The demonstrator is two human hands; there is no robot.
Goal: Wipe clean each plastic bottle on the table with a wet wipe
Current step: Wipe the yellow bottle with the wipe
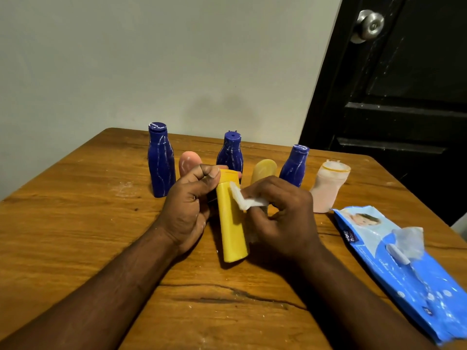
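Observation:
My left hand [188, 205] grips a yellow plastic bottle [231, 228] near its cap end, holding it tilted above the wooden table [75, 223]. My right hand [280, 215] pinches a folded white wet wipe [243, 198] and presses it against the bottle's upper side. Behind stand three dark blue bottles, streaked with white: left [161, 162], middle [230, 154], right [294, 166]. Between them stand a pink bottle [188, 164] and a dull yellow one [264, 170], both partly hidden by my hands. A pale pink bottle [327, 190] stands at the right.
A blue wet-wipe pack [404, 269] lies at the right front with its flap lifted and a wipe sticking out. A grey wall runs behind the table. A black door with a metal knob [370, 26] is at the back right.

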